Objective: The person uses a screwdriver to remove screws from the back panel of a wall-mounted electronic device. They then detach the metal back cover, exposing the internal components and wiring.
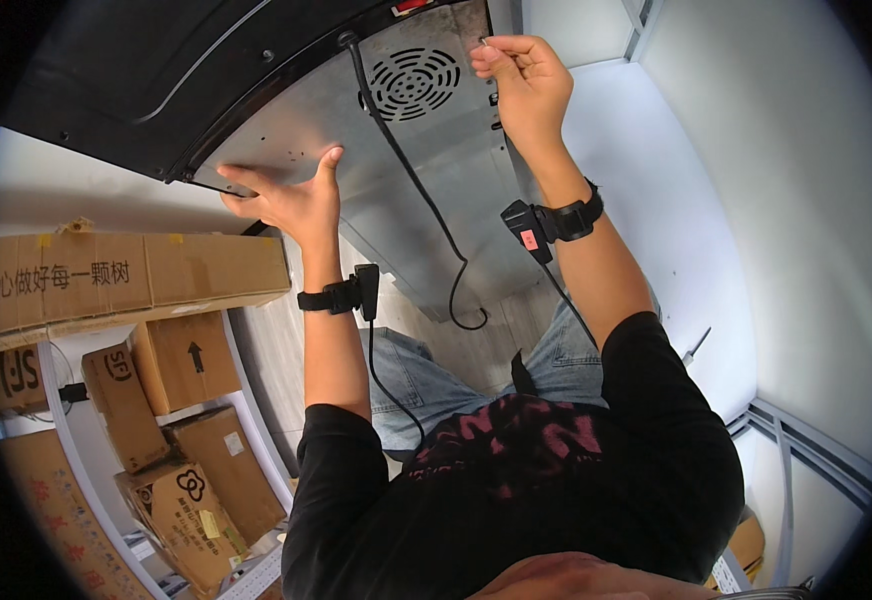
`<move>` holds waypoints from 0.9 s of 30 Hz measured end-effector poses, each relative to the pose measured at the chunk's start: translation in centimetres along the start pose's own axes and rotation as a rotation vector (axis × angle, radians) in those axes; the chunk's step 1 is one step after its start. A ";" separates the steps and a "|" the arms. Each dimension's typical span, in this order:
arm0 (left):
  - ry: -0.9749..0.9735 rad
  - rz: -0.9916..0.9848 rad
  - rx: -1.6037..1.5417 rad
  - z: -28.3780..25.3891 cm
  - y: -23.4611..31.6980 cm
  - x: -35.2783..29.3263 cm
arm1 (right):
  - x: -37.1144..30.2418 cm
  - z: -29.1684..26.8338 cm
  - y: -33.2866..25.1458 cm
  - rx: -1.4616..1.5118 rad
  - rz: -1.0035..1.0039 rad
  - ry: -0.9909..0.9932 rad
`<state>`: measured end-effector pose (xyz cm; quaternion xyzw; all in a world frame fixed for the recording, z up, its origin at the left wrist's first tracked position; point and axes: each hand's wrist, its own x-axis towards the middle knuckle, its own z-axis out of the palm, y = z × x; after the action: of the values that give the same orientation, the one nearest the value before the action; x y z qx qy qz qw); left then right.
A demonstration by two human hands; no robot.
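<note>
In front of me stands a large appliance with a bare metal panel [396, 165], a round slotted vent [413, 84] and a black outer casing [156, 80]. My left hand [291, 205] presses against the panel's lower left edge, fingers and thumb spread wide. Up by the panel's right edge, the fingertips of my right hand [528, 85] are pinched together on a small metal piece [484, 42], too tiny to name. A black power cord [396, 150] leaves the casing, crosses the panel and hangs down to a curled end near my knees.
Cardboard boxes [191, 365] fill a white shelf on the left, with a long carton [136, 285] across its top. A thin tool like a screwdriver [697, 346] lies on the white surface at right. Black wrist units [530, 228] with cables are strapped to both my wrists.
</note>
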<state>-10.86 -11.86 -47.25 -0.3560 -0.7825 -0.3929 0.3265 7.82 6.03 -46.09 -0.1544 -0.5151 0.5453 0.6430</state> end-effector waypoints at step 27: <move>0.016 0.010 0.033 -0.5 0.8 0.2 | 0.3 1.3 -1.1 -0.193 -0.002 0.129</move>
<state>-10.21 -11.89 -46.50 -0.3513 -0.7844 -0.3813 0.3404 7.31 5.40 -44.58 -0.2500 -0.5229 0.4814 0.6575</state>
